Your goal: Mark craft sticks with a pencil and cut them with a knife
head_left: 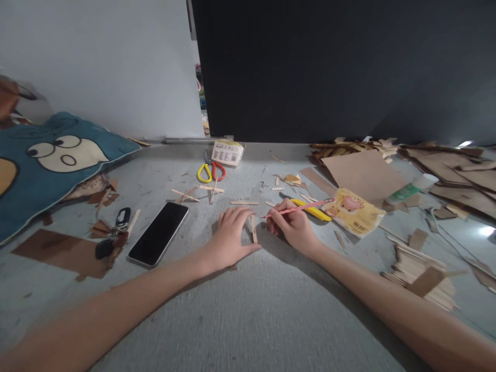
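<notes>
My left hand lies palm down on the grey floor, fingers spread, its fingertips holding down a small wooden stick. Just to the right, my right hand is closed around a pink pencil, with the tip pointing toward the stick. A yellow utility knife lies just behind my right hand.
A black phone and keys lie to the left, and a blue cushion at far left. Scissors with yellow and red handles and a small box sit at the back. Cardboard sheets and a stack of sticks are on the right.
</notes>
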Demonstrator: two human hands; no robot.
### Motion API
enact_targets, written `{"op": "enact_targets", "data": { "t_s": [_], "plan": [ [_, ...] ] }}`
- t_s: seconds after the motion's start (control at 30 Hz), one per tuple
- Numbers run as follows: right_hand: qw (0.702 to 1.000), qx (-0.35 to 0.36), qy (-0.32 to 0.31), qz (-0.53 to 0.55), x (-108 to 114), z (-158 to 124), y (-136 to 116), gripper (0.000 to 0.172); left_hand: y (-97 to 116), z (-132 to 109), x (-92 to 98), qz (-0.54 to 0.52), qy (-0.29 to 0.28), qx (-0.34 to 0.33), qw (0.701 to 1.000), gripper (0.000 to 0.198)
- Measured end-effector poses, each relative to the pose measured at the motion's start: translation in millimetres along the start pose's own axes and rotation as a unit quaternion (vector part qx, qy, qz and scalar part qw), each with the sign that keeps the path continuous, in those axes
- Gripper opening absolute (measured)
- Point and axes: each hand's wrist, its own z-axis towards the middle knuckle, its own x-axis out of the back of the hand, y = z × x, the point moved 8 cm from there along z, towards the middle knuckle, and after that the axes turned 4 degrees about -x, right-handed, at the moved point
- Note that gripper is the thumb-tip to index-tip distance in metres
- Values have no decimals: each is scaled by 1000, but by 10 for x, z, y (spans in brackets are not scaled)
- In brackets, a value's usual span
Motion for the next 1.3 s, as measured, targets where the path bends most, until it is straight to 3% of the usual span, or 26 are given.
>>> {"op": "enact_targets", "data": {
  "t_s": [0.23, 0.43, 0.8, 1.03, 1.17, 1.3],
  "plan": [
    [997, 2, 55, -49, 111, 9, 10, 52, 117, -58, 24, 40, 11, -75, 996, 67],
    [998, 10, 57, -28, 115, 17, 46, 47, 112, -72, 23, 52, 30, -98, 993, 69],
    [998, 11, 64, -18, 116, 2, 13, 45, 67, -45, 17, 52, 18, -67, 996, 65],
    [995, 12, 95, 31, 172, 13, 18, 46, -27, -26, -41, 66, -20, -27, 997, 43],
    [989, 3, 121, 81, 216, 28, 5, 50, -49, -31, -11, 70, 3, -30, 997, 26],
    [982, 2, 149, 116, 276, 53, 16, 52, -177, -12, 68, 74, 62, 9, 995, 30]
  ]
}}
